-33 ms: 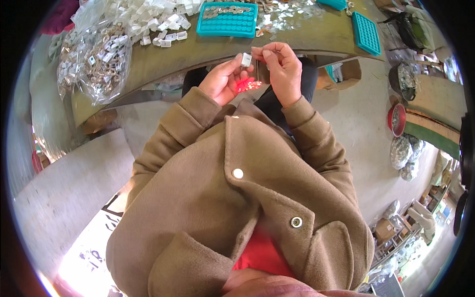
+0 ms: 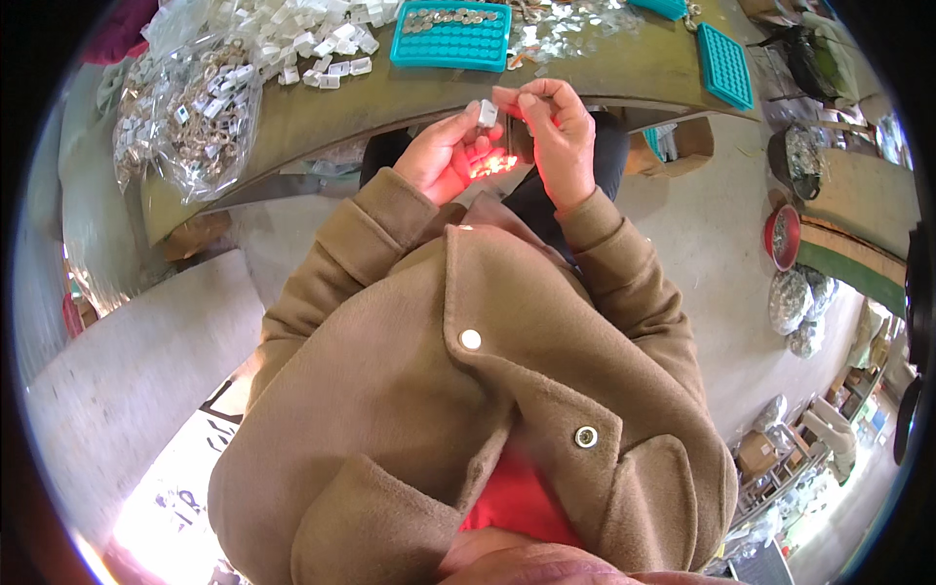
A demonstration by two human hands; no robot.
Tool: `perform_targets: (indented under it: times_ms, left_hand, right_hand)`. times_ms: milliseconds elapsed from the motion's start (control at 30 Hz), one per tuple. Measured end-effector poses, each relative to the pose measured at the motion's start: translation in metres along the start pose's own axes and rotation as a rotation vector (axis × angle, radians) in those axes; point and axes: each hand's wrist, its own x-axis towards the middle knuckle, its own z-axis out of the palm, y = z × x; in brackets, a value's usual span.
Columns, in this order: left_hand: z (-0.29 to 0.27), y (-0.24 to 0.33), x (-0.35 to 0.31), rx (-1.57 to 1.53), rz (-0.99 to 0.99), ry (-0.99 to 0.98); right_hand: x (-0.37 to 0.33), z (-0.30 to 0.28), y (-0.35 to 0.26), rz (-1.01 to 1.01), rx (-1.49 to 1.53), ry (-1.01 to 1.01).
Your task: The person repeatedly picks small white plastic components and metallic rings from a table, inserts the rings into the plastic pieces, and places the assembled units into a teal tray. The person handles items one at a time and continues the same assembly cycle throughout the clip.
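Observation:
My left hand (image 2: 437, 164) grips a small white plastic case (image 2: 487, 114) between thumb and fingers. Below the case, beside the curled fingers, a string of tiny lights (image 2: 494, 166) glows red and tints the skin. My right hand (image 2: 565, 136) is just right of the case, thumb and forefinger pinched together. Whatever sits in that pinch is too small to make out. Both hands are in front of the table's near edge, above my lap.
On the table (image 2: 390, 102) lie a heap of white cases (image 2: 336, 44), a clear bag (image 2: 210, 117) of small parts, and a teal tray (image 2: 448, 64) with round metal discs. Another teal tray (image 2: 724, 66) stands right, with a cardboard box (image 2: 694, 146) below. A red bowl (image 2: 783, 237) is further right.
The red lights shine brighter, and more of my left palm is lit red. Both hands keep nearly the same place and grip.

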Motion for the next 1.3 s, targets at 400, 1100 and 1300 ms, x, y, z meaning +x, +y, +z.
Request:
perform_targets:
  times_ms: [400,1100,1300]
  left_hand:
    - [0.018,0.006,-0.014,-0.022,0.078,-0.022]
    - [0.001,0.016,-0.003,0.131,0.037,0.070]
    - [-0.001,0.008,0.001,0.127,0.026,0.126]
  right_hand:
    - [-0.003,0.024,0.001,0.192,0.188,0.008]
    - [0.010,0.009,-0.009,-0.074,-0.505,-0.192]
    - [0.009,0.006,-0.001,-0.138,-0.563,-0.210]
